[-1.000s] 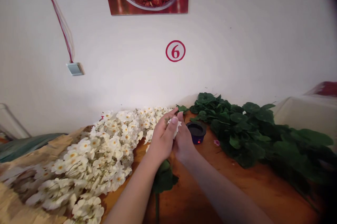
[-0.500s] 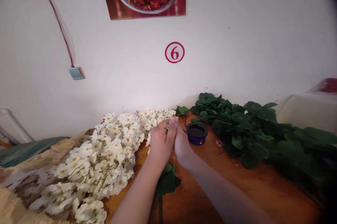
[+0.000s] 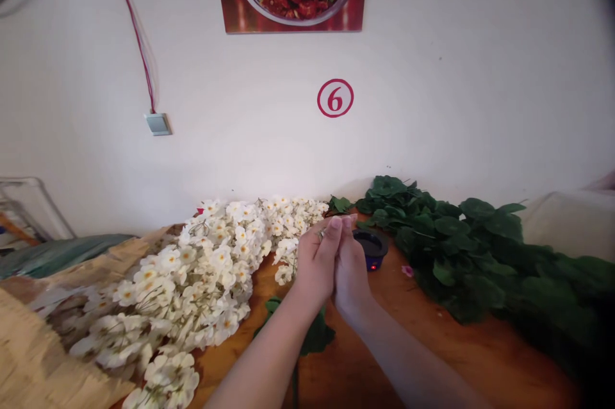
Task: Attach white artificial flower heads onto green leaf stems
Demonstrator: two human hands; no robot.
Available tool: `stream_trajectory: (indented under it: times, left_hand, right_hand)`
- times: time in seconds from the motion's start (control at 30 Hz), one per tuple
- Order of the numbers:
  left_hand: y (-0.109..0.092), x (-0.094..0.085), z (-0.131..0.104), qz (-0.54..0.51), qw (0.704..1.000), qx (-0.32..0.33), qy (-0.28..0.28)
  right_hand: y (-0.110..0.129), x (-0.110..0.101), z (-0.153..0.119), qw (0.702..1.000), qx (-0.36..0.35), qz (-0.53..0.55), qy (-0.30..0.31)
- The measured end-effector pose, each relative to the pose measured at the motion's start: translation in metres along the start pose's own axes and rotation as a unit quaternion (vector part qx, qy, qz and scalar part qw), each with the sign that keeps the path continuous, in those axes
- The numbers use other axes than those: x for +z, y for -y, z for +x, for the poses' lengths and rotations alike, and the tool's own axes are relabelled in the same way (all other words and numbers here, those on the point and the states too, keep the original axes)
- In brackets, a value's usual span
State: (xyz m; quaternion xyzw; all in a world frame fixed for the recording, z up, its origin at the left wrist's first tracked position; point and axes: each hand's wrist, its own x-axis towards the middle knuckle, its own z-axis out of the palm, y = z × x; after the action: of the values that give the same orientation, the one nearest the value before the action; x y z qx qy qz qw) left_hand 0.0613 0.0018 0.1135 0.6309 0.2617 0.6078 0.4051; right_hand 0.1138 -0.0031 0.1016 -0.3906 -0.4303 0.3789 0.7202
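My left hand [image 3: 313, 260] and my right hand [image 3: 350, 265] are pressed together above the middle of the table, thumbs side by side on top. Both are closed, and whatever lies between the palms is hidden. A small thin detail shows at the left fingers, too small to name. Just behind my right hand stands a round dark blue pot [image 3: 375, 247] with a black top and a lit red light, partly covered by the hand. Under my forearms lies a green artificial leaf piece [image 3: 318, 336] with its stem pointing towards me.
White artificial flowers [image 3: 211, 268] are heaped on the left, beside brown paper [image 3: 52, 345]. Dark green leaves [image 3: 461, 249] pile up along the right. One small pink flower [image 3: 407, 271] lies on the wooden table [image 3: 423, 345]. The wall [image 3: 269, 140] closes off the back.
The view has swung slightly left, so the scene sits further right. My hands stay pressed together but have turned, with both thumbs now uppermost and the right hand overlapping the pot.
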Motion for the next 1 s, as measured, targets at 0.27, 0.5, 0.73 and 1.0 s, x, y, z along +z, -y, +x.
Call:
stream_trajectory:
  times: [0.27,0.5,0.73,1.0]
  left_hand:
    - [-0.010,0.000,-0.002,0.005,0.994,0.058,0.091]
    - [0.006,-0.009,-0.002,-0.019,0.998,0.057,0.026]
    - [0.040,-0.053,-0.027,0.077,0.975,-0.089,-0.187]
    - [0.047,-0.078,-0.073,0.421,0.883,-0.166,-0.124]
  right_hand:
    - [0.012,-0.003,-0.004,0.986,0.058,0.155,-0.023]
    - [0.031,-0.014,0.021,0.969,0.058,0.238,-0.015]
    - [0.066,-0.053,0.044,0.967,-0.070,0.240,-0.056]
    - [0.083,-0.088,0.050,0.969,-0.198,0.070,-0.127]
